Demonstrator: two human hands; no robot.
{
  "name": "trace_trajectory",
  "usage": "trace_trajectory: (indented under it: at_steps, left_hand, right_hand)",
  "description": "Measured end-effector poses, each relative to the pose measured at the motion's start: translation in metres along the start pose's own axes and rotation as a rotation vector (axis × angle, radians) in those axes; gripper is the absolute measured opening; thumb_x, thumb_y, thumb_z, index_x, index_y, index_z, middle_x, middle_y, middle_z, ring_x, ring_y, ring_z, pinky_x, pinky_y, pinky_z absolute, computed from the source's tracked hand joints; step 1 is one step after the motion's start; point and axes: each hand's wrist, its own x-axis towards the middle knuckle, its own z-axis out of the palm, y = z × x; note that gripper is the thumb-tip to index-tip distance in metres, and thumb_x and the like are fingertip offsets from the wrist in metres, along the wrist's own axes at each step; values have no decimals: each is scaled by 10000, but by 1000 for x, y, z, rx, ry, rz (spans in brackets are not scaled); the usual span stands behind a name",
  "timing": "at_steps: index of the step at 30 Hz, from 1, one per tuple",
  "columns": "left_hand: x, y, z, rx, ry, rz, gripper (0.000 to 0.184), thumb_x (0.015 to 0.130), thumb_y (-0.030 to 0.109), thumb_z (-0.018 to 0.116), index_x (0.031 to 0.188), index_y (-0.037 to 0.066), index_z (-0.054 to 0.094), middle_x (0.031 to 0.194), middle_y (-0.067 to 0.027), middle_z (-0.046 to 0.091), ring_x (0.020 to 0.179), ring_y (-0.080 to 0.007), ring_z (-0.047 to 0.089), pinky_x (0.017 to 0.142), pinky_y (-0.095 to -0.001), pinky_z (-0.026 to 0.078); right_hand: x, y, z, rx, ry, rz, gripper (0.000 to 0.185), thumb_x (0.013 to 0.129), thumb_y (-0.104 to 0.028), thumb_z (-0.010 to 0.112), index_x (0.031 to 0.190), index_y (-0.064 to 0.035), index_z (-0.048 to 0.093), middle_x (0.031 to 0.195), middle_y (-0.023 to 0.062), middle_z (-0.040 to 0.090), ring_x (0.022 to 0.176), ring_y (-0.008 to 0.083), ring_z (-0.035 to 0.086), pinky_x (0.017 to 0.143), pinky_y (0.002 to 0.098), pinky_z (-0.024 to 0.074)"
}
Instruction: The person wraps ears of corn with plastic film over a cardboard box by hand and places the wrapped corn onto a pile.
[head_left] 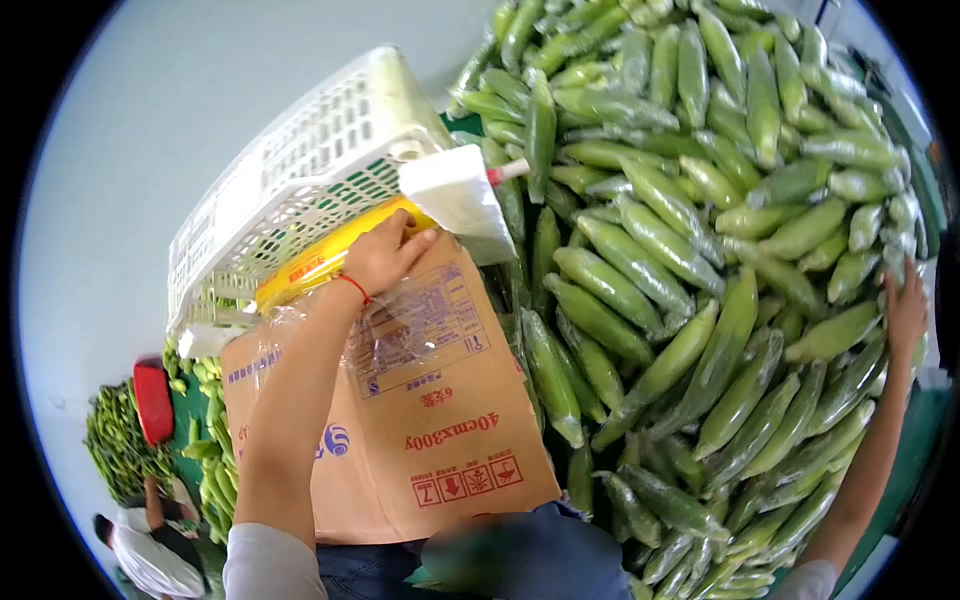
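My left hand (385,255) has its fingers curled at the right end of a yellow roll of cling film (330,255), a red string round its wrist. Clear film (400,325) stretches from the roll over a flattened brown cardboard box (455,395) across my lap. At the far right edge of the pile, my right hand (905,310) has its fingers on a plastic-wrapped ear of corn (896,245); its grip is partly hidden. Green ears of corn in husks (640,260), many of them wrapped in clear plastic, are heaped between the hands.
A white perforated crate (300,145) lies behind the roll. Beside it is a white block (460,195) with a red-tipped rod (508,172). At the lower left are a red container (152,400), heaped green vegetables (125,440), unwrapped corn (215,470) and another person (155,555).
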Motion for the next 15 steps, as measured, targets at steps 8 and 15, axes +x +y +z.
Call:
trace_trajectory:
  at_steps: [8, 15]
  left_hand:
    - [-82, -5, -14, 262, 668, 473, 297, 831, 226, 663, 1088, 96, 589, 1240, -121, 558, 1116, -330, 536, 1002, -515, 380]
    - [-284, -81, -23, 217, 359, 371, 453, 787, 180, 698, 1217, 97, 581, 1289, -135, 529, 1210, -342, 496, 1066, -562, 318]
  right_hand:
    - [-36, 30, 9, 617, 138, -273, 682, 961, -451, 531, 1505, -109, 303, 1487, 165, 398, 1382, 353, 351, 1134, 432, 267]
    - [-41, 30, 46, 704, 329, -66, 609, 979, -328, 552, 1470, -33, 346, 1471, 222, 396, 1366, 356, 366, 1130, 411, 280]
